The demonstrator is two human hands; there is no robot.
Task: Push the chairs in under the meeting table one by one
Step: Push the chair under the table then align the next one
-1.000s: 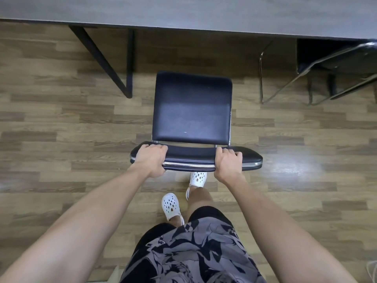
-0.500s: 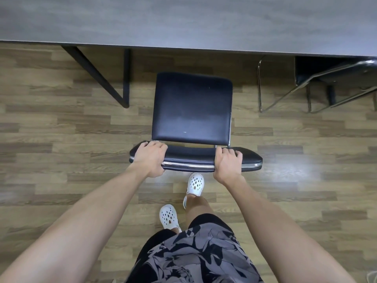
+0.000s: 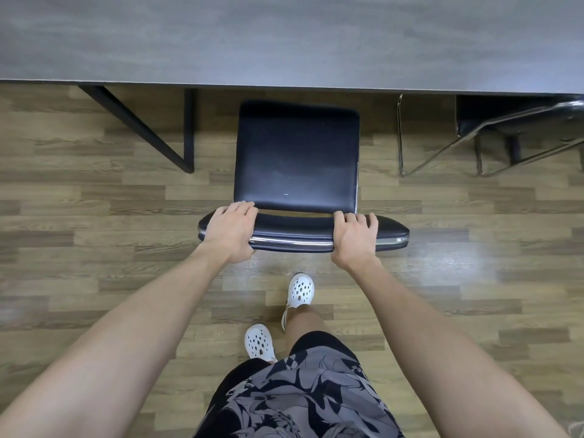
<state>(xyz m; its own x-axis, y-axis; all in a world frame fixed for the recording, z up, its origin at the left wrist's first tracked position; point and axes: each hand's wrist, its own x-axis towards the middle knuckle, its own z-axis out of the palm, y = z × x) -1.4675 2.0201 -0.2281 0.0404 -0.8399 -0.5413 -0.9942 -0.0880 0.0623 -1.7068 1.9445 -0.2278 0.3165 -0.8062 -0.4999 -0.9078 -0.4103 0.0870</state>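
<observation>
A black padded chair (image 3: 297, 159) with a chrome frame stands in front of me, its seat facing the grey meeting table (image 3: 284, 39). The seat's far edge lies just short of the table's near edge. My left hand (image 3: 230, 230) grips the left part of the chair's backrest top (image 3: 294, 230). My right hand (image 3: 355, 237) grips the right part of the same backrest. Both hands have fingers curled over its front side.
A second black chair (image 3: 518, 128) with chrome legs sits tucked under the table at the right. A black angled table leg (image 3: 151, 131) stands to the left of the chair. My feet in white clogs (image 3: 298, 290) stand on the wooden floor behind the chair.
The chair has slid forward toward the table with both hands on its backrest, and the table edge now sits much closer to the seat. I have stepped forward.
</observation>
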